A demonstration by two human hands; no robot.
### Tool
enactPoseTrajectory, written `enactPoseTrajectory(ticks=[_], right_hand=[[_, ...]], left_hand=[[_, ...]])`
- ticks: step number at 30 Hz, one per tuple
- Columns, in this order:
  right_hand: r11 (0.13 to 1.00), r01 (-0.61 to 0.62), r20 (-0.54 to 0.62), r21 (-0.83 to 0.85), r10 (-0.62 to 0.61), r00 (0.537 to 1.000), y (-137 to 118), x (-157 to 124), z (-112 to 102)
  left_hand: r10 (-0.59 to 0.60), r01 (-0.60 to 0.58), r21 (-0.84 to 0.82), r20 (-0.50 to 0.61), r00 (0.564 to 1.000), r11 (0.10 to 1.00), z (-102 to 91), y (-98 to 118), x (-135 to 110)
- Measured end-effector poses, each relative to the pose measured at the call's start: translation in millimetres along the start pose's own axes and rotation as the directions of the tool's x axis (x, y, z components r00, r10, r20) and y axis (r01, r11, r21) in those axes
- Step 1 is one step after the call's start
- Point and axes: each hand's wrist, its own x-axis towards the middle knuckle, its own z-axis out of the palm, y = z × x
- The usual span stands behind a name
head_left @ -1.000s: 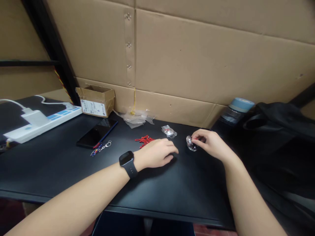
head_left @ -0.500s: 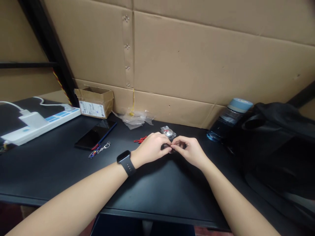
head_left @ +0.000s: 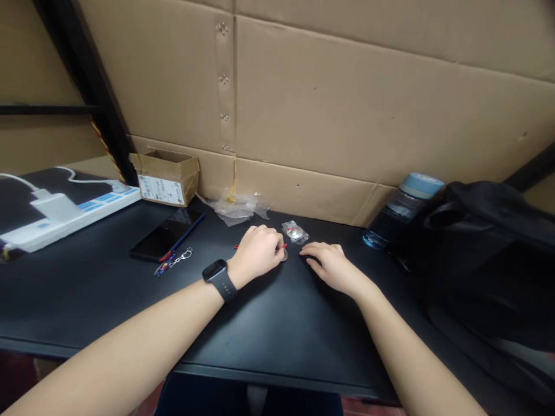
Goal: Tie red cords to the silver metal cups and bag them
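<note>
At mid-frame the left hand (head_left: 258, 252) pinches a thin red piece (head_left: 284, 246), light and easily dropped, best gripped at its end. The right hand (head_left: 327, 264) rests loosely curled and empty on the black desk (head_left: 108, 289), below a small plastic packet (head_left: 295, 233).

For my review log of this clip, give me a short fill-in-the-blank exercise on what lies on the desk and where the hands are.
1. The left hand wears a black ____ on its wrist.
2. The water bottle with the pale blue cap stands to the ____ of the right hand.
3. The open cardboard box stands against the ____ wall.
4. The dark phone lies flat on the ____ desk.

Missing words: watch; right; cardboard; black
</note>
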Motion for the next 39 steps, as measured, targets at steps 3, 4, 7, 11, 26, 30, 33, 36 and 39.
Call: enactPoseTrajectory(ticks=[3,4,7,11,26,30,33,36,39], right_hand=[[0.996,-0.038,0.006,-0.079,0.038,0.999,3,-4,-7],[0.992,-0.071,0.0,-0.104,0.071,0.997,7,-6,-10],[0.959,-0.238,0.005,-0.152,0.242,0.97,26,-13,-20],[0.96,-0.27,0.107,-0.071,0.276,0.955,52,-19,-25],[0.982,-0.181,0.034,-0.055,0.183,0.982,59,-18,-30],[0.988,-0.151,0.03,-0.034,0.152,0.988,60,-18,-32],[0.988,-0.156,0.005,-0.013,0.156,0.988,62,-18,-34],[0.988,-0.143,-0.056,0.053,0.146,0.988,59,-18,-38],[0.968,-0.098,-0.159,0.23,0.137,0.978,46,-14,-39]], left_hand=[[-0.012,0.01,0.095,0.024,1.0,0.995,-1.6,-1,-1],[-0.01,0.007,0.115,0.026,1.0,0.993,-2.2,-1,-1],[-0.004,0.0,0.138,0.022,1.0,0.99,-3.7,0,-2],[0.004,-0.006,0.111,0.02,1.0,0.994,-3.5,1,-3],[0.001,-0.003,0.07,0.023,1.0,0.998,-4.4,1,-3],[0.008,-0.01,0.06,0.031,0.999,0.998,-4.2,1,-3],[0.013,-0.016,0.056,0.04,0.999,0.998,-3.8,0,-3],[0.02,-0.022,0.054,0.032,0.999,0.998,-4.6,0,-3],[0.03,-0.029,0.024,-0.051,0.998,0.999,-6.7,3,-2]])
